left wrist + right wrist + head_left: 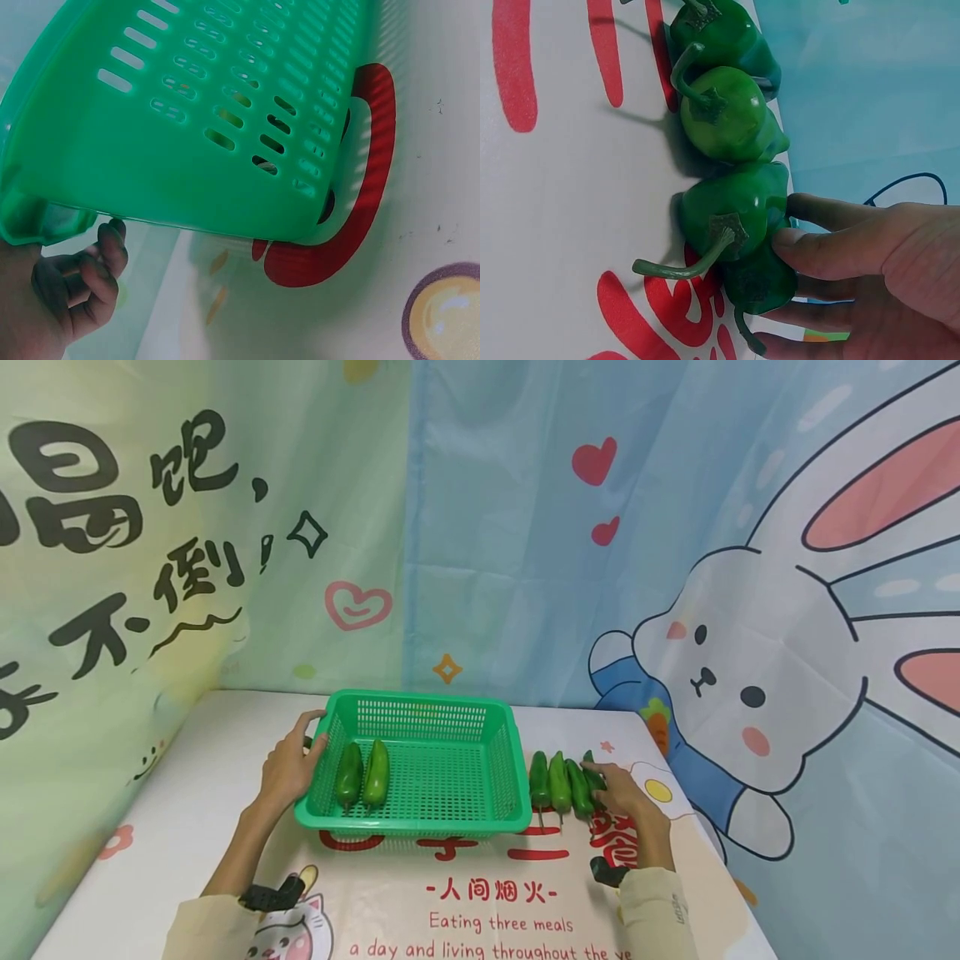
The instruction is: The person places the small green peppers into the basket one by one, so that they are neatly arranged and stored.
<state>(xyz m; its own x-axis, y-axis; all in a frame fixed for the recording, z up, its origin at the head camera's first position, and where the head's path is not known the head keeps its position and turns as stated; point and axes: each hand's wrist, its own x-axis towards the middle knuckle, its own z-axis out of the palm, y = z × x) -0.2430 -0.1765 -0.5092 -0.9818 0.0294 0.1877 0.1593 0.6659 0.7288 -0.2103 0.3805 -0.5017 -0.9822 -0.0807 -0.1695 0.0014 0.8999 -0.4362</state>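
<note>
A green plastic basket (420, 823) stands on the table with two green peppers (377, 774) lying side by side at its left end. My left hand (291, 762) holds the basket by its left rim; in the left wrist view its curled fingers (105, 259) show beyond the corner, and the thumb is hidden there. Right of the basket, several green peppers lie in a row with their stems toward me. At the row's right end my right hand (621, 792) grips the outermost green pepper (759, 283), thumb on top and fingers along its far side. A lighter green pepper (727, 112) lies farther along the row.
The white table (172, 793) carries a printed sheet with red characters and writing in front of the basket. A cartoon backdrop (495, 610) hangs directly behind the table. Dark straps (273, 893) sit on both wrists.
</note>
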